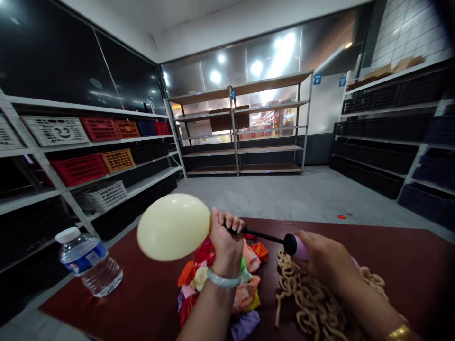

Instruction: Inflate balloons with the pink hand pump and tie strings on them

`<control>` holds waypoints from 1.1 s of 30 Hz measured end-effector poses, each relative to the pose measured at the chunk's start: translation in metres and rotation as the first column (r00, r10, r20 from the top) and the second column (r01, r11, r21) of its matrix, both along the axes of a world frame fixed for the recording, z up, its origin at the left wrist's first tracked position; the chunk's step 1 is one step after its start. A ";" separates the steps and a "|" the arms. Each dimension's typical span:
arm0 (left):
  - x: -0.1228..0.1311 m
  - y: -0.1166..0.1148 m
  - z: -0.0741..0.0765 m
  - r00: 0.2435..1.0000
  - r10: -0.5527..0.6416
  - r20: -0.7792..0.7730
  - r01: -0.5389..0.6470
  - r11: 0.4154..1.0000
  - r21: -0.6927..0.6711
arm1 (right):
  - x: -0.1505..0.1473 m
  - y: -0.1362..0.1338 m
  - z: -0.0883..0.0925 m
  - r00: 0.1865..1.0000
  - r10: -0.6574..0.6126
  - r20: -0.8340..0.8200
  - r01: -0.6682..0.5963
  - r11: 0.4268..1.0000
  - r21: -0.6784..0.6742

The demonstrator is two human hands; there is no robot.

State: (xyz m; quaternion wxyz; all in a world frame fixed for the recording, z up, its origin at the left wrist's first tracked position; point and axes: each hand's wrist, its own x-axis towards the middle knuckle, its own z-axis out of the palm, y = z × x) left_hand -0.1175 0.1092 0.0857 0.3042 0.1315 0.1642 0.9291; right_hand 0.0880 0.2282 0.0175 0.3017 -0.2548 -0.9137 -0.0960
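A pale yellow balloon (174,227), swollen with air, juts out to the left of my left hand (226,235). That hand is closed around the balloon's neck and the black nozzle end of a hand pump. My right hand (320,258) wraps round the pump's purple barrel, and a black rod (265,235) stretches between the two hands. Below my left forearm lies a heap of limp balloons (245,296) in several colours. Under my right hand and wrist is a tangled pile of beige cord-like strands (302,303); I cannot tell their material.
A water bottle (88,263) with a white cap stands on the left of the dark red table (142,303). Shelves with plastic crates (80,170) line the left wall. Metal racks (234,128) stand at the back, more crates (384,128) at right. A small orange piece (341,217) lies beyond the table's far edge.
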 end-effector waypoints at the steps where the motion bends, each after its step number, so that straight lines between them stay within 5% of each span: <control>1: 0.009 0.006 -0.005 1.000 -0.028 0.007 0.028 1.000 -0.008 | 0.000 -0.001 0.000 1.000 -0.005 0.007 0.005 1.000 0.004; 5: 0.049 0.023 -0.023 0.987 -0.160 -0.003 0.160 0.987 -0.015 | -0.005 -0.009 0.000 0.999 -0.012 0.042 0.012 1.000 0.013; 10: 0.075 0.027 -0.029 0.982 -0.187 -0.022 0.187 0.982 0.001 | -0.010 -0.020 0.002 1.000 0.000 0.031 -0.001 1.000 0.028; 14: 0.066 0.018 -0.018 0.980 -0.194 -0.051 0.194 0.981 -0.012 | -0.012 -0.023 0.002 1.000 0.009 0.005 -0.009 0.999 0.038; 20: 0.011 -0.007 0.009 0.996 -0.044 -0.078 0.046 0.999 0.020 | -0.007 -0.011 0.001 1.000 0.030 -0.002 -0.030 1.000 0.006; 24: -0.014 -0.013 0.012 0.999 0.022 -0.044 -0.021 0.999 0.026 | -0.003 -0.005 -0.004 0.999 0.028 0.027 -0.028 0.999 0.022; 28: -0.004 -0.002 0.004 0.999 -0.024 -0.024 0.024 1.000 0.010 | -0.004 -0.005 -0.006 0.999 -0.030 0.041 0.029 0.999 0.029; 33: 0.038 0.017 -0.012 0.984 -0.168 -0.065 0.167 0.986 -0.019 | -0.011 -0.017 -0.002 1.000 -0.010 0.028 0.008 0.999 0.043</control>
